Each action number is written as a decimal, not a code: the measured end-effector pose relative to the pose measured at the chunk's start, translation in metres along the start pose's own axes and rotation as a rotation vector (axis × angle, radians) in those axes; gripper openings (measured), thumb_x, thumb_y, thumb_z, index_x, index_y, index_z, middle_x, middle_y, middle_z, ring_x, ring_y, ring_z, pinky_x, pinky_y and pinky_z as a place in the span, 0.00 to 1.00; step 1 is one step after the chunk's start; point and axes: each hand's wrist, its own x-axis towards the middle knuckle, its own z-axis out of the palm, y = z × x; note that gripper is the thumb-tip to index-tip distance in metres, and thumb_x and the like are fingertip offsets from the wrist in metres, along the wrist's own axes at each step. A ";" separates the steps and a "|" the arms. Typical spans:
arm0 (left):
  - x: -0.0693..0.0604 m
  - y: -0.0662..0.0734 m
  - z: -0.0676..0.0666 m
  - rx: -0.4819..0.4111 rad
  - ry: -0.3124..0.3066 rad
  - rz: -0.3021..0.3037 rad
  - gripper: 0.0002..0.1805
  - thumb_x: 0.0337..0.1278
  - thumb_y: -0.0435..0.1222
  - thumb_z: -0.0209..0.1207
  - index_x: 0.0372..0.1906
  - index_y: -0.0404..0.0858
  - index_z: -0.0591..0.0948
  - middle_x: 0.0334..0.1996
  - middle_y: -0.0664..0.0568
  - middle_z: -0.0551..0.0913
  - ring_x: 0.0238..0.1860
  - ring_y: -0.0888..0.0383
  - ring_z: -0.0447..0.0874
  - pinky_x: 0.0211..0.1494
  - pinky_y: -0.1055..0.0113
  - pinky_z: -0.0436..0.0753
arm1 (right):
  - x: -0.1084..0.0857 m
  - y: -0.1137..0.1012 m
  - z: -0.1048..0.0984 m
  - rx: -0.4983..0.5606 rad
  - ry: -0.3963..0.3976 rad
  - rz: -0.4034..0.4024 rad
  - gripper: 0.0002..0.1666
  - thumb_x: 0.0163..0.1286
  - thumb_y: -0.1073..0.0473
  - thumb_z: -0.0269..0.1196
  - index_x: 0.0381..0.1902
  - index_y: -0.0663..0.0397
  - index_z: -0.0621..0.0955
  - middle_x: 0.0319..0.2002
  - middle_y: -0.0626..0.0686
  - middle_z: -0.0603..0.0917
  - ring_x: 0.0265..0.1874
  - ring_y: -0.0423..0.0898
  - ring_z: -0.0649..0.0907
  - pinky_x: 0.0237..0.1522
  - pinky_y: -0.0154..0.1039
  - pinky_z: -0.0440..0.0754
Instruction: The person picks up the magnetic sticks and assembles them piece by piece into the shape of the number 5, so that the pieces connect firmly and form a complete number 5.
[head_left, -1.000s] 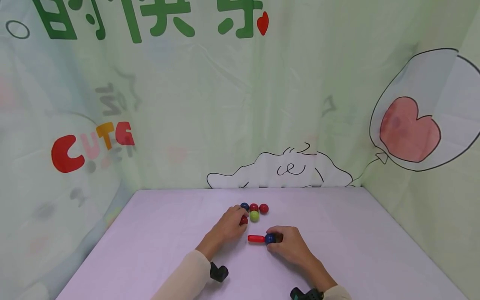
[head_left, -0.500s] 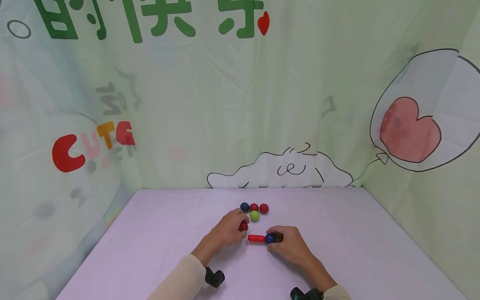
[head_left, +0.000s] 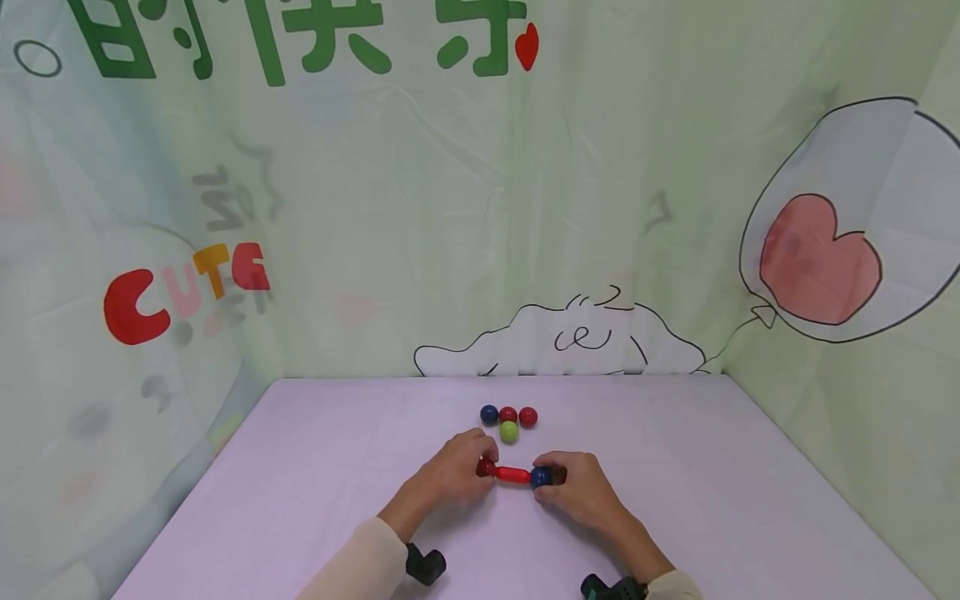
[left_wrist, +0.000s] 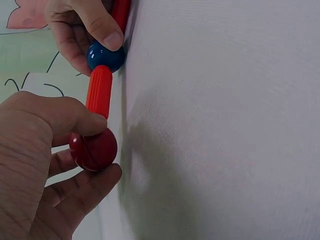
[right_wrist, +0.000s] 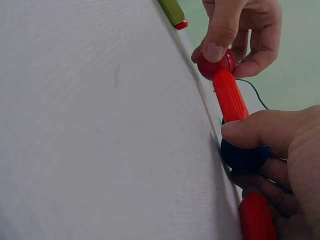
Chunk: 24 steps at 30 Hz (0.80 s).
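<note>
My left hand [head_left: 459, 468] pinches a glossy red ball [left_wrist: 95, 150] between thumb and fingers. That ball meets one end of a ribbed red rod [left_wrist: 100, 91]; how deep the rod sits is hidden. At the rod's other end is a blue ball [right_wrist: 245, 156], gripped by my right hand [head_left: 583, 490]. A second red rod [right_wrist: 257, 216] stands out from the blue ball's far side, partly covered by the right fingers. Together the pieces form a line just above or on the table; the head view cannot settle which.
Behind the hands lie loose balls on the lilac table [head_left: 337, 450]: a blue one [head_left: 489, 415], two red ones [head_left: 528, 417] and a lime-green one [head_left: 508, 432]. A printed curtain [head_left: 450, 208] stands along the table's back edge.
My left hand has drawn the red ball away from the loose balls, toward me, and up against the rod's free end. The right hand has stayed in place with the blue ball.
</note>
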 end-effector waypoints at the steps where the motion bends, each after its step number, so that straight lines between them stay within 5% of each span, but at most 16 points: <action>1: 0.000 0.000 0.000 0.001 -0.002 0.000 0.13 0.57 0.39 0.71 0.46 0.46 0.83 0.37 0.61 0.75 0.41 0.63 0.73 0.42 0.72 0.80 | 0.000 0.000 0.000 0.000 -0.001 0.002 0.19 0.55 0.64 0.77 0.46 0.51 0.88 0.40 0.45 0.87 0.40 0.45 0.79 0.49 0.46 0.84; 24: -0.010 0.000 -0.003 0.020 -0.014 0.014 0.12 0.57 0.37 0.71 0.45 0.46 0.84 0.37 0.61 0.77 0.39 0.63 0.74 0.44 0.70 0.80 | 0.001 0.000 0.000 -0.013 0.002 -0.010 0.18 0.55 0.64 0.77 0.45 0.50 0.88 0.37 0.44 0.85 0.37 0.44 0.78 0.45 0.41 0.81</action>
